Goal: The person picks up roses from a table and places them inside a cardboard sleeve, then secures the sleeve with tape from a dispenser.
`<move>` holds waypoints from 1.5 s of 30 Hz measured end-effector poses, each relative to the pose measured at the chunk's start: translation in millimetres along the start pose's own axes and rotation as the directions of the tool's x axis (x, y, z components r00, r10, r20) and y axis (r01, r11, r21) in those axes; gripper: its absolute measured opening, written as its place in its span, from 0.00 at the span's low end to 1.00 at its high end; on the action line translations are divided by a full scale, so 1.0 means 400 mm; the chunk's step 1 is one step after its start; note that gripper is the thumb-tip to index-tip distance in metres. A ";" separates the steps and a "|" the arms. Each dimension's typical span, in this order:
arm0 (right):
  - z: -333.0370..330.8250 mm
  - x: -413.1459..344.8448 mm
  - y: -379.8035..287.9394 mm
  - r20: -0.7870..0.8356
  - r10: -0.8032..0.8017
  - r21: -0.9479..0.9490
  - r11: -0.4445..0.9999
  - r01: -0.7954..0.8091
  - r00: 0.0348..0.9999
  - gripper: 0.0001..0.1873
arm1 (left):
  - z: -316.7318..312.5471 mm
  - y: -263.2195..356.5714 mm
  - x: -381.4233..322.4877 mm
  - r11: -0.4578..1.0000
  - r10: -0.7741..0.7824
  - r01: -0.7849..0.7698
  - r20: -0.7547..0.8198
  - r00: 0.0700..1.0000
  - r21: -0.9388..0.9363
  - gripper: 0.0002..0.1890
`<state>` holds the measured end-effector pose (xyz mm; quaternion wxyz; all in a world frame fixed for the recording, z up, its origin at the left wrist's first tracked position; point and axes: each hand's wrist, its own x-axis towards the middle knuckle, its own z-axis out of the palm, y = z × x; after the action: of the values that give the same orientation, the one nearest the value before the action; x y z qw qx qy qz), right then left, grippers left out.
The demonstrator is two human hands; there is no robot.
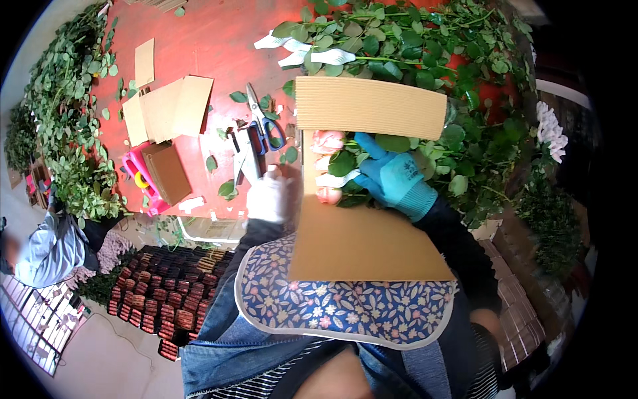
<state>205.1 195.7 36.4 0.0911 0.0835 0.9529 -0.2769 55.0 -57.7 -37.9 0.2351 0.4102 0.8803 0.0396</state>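
A blue-gloved right hand point(394, 179) rests on rose stems and leaves, its fingers beside a white foam-netted bud point(337, 179). Pink roses point(328, 141) lie in a column on a sheet of brown cardboard point(369, 244), which reaches over my lap. Across the bunch, beyond that hand, lies a flap of corrugated cardboard point(371, 107). My left hand point(269, 197), in a white glove, is at the cardboard's left edge, blurred; whether it grips anything is unclear. Scissors with blue handles point(264, 129) and a second metal tool point(245, 157) lie just beyond it.
Cardboard pieces point(172, 109) and a pink tape dispenser point(144, 179) with a cardboard block point(168, 172) lie left on the red table point(209, 30). Foam-netted stems point(334, 56) lie at the back. Leafy stems point(70, 114) line the far left, near another person point(52, 249). Bundled roses point(164, 294) stand below.
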 end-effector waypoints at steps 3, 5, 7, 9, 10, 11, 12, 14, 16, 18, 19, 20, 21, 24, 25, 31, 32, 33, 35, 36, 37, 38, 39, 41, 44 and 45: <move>0.000 -0.016 0.009 -0.033 0.013 0.028 1.000 -0.012 0.999 0.15 | -0.056 -0.060 -0.025 0.882 0.041 -0.083 -0.099 0.994 -0.464 0.04; -0.002 -0.011 0.007 -0.038 -0.007 0.043 0.999 0.009 0.999 0.14 | -0.163 0.002 -0.014 0.078 -0.107 0.356 0.347 0.932 -0.931 0.09; -0.001 -0.009 0.003 -0.033 0.007 0.049 0.999 -0.005 0.999 0.13 | -0.165 0.048 0.035 0.335 0.087 0.160 0.200 0.976 -0.928 0.11; 0.006 -0.012 0.004 -0.113 -0.056 0.008 0.998 0.057 0.992 0.13 | -0.127 0.065 0.064 0.637 0.319 -0.117 0.122 0.940 -0.762 0.11; 0.004 -0.013 0.001 -0.037 -0.017 -0.010 1.000 0.017 0.999 0.13 | -0.126 0.078 0.073 0.652 0.294 -0.080 0.154 0.943 -0.754 0.10; -0.004 -0.009 0.004 -0.041 -0.019 -0.022 1.000 0.018 0.999 0.13 | -0.110 0.072 0.077 0.707 0.317 -0.209 0.037 0.948 -0.676 0.09; 0.003 -0.008 0.001 -0.047 -0.017 -0.018 1.000 0.016 0.999 0.13 | -0.112 0.070 0.083 0.750 0.418 -0.411 -0.111 0.902 -0.518 0.08; 0.009 -0.012 0.006 -0.053 -0.020 -0.052 0.998 0.017 0.998 0.14 | -0.120 0.080 0.095 0.760 0.532 -0.582 -0.237 0.813 -0.289 0.07; 0.019 -0.016 0.007 -0.093 -0.026 -0.032 0.999 0.023 0.995 0.13 | -0.131 0.086 0.094 0.778 0.541 -0.588 -0.242 0.806 -0.218 0.08; 0.021 -0.015 0.010 -0.129 -0.043 -0.022 0.999 0.041 0.991 0.13 | -0.131 0.073 0.088 0.786 0.503 -0.566 -0.273 0.820 -0.251 0.08; 0.020 -0.013 0.009 -0.121 -0.035 -0.028 0.999 0.032 0.992 0.13 | -0.130 0.066 0.085 0.789 0.480 -0.553 -0.294 0.827 -0.267 0.08; 0.019 -0.015 0.006 -0.113 -0.028 -0.035 0.999 0.024 0.993 0.13 | -0.130 0.059 0.081 0.793 0.455 -0.540 -0.315 0.833 -0.283 0.08; 0.017 -0.017 0.000 -0.103 -0.019 -0.040 0.999 0.015 0.994 0.13 | -0.132 0.051 0.074 0.794 0.407 -0.496 -0.297 0.863 -0.352 0.08; -0.005 -0.015 -0.013 -0.008 0.015 -0.020 1.000 -0.016 1.000 0.12 | -0.133 0.008 0.051 0.809 0.280 -0.395 -0.305 0.910 -0.435 0.07; -0.007 -0.014 -0.011 -0.015 0.005 -0.030 1.000 -0.006 1.000 0.12 | -0.128 -0.021 0.045 0.837 0.256 -0.391 -0.357 0.898 -0.383 0.07; -0.039 -0.008 -0.020 0.096 0.023 0.000 1.000 -0.023 0.995 0.15 | -0.224 -0.139 -0.108 0.977 0.172 -0.199 0.272 0.947 0.075 0.02; -0.046 -0.009 -0.023 0.042 0.001 0.055 0.999 -0.003 0.999 0.18 | -0.180 -0.185 -0.149 0.993 0.121 -0.110 0.357 0.926 -0.050 0.04; -0.057 -0.010 -0.027 -0.005 -0.025 0.119 0.993 0.026 1.000 0.20 | -0.130 -0.239 -0.199 0.986 0.074 0.000 0.448 0.891 -0.165 0.07; -0.084 -0.021 -0.027 0.075 -0.024 0.166 0.986 0.011 0.997 0.29 | -0.086 -0.295 -0.247 0.999 -0.024 0.046 0.652 0.758 -0.017 0.16; -0.102 -0.024 -0.031 0.106 -0.027 0.199 0.980 0.005 0.994 0.29 | -0.040 -0.327 -0.281 0.996 -0.092 0.079 0.676 0.731 0.050 0.17; -0.126 -0.027 -0.040 0.139 -0.026 0.223 0.975 -0.006 0.990 0.30 | 0.017 -0.362 -0.310 0.988 -0.152 0.105 0.695 0.703 0.110 0.17; -0.177 -0.017 -0.069 0.182 -0.001 0.149 0.989 -0.026 0.983 0.28 | 0.063 -0.392 -0.327 0.971 -0.236 0.121 0.730 0.641 0.208 0.18; -0.196 -0.022 -0.085 0.157 0.010 -0.007 1.000 -0.009 0.988 0.27 | 0.108 -0.428 -0.350 0.952 -0.304 0.186 0.718 0.626 0.242 0.17; -0.223 -0.032 -0.110 0.085 0.021 -0.301 0.954 0.005 0.996 0.25 | 0.112 -0.456 -0.375 0.949 -0.199 -0.020 0.649 0.734 0.314 0.17; -0.237 -0.002 -0.156 0.333 -0.042 -0.142 0.985 0.094 0.942 0.22 | 0.031 -0.357 -0.283 0.907 -0.359 0.050 0.704 0.613 0.419 0.18; -0.218 0.001 -0.156 0.397 -0.081 -0.079 0.989 0.122 0.914 0.21 | 0.047 -0.345 -0.252 0.927 -0.305 0.010 0.738 0.601 0.375 0.16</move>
<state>180.6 191.2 140.7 0.2697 -0.0279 0.9313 -0.2433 22.0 -225.9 -52.2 0.5261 0.3385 0.7142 -0.3141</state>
